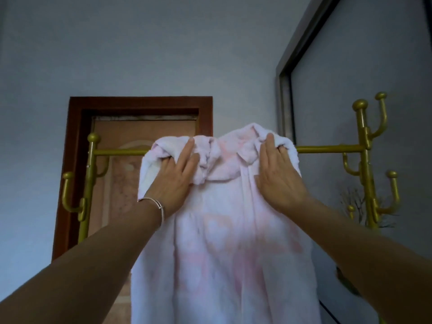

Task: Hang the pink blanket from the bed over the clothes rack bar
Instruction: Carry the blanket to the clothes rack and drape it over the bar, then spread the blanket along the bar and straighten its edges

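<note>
The pale pink blanket (222,242) hangs in front of me, its bunched top edge raised to the level of the gold clothes rack bar (327,149). The cloth hides the middle of the bar, so I cannot tell whether it rests on it. My left hand (174,176) grips the blanket's top left part, fingers curled into the folds. My right hand (278,176) grips the top right part the same way. A thin silver bangle sits on my left wrist.
Gold rack posts with knobbed hooks stand at the left (90,174) and right (365,160). Behind the rack is a brown wooden door (140,136) in a dark red frame. A grey-framed panel (350,90) leans on the right wall.
</note>
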